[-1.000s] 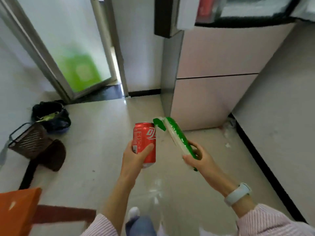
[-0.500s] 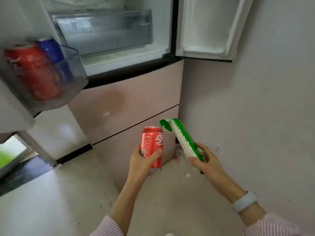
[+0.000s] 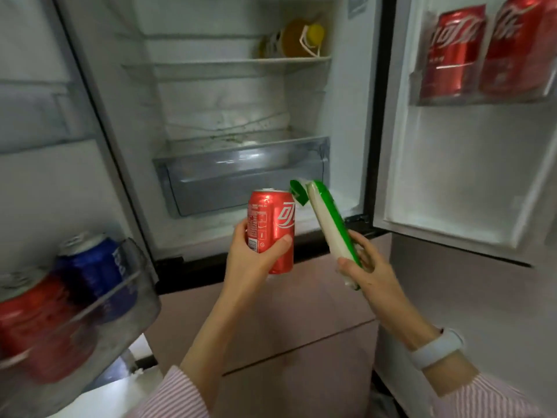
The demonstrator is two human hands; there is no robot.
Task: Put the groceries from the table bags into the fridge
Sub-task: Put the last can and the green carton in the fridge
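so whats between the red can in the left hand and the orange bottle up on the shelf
In the head view, the clear drawer sits between the can and the bottle, with a bare stretch of shelf and back wall above it.

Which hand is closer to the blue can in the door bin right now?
Left. The left hand, gripping a red can, is nearer the blue can in the left door bin; the right hand, holding the green packet, is farther right.
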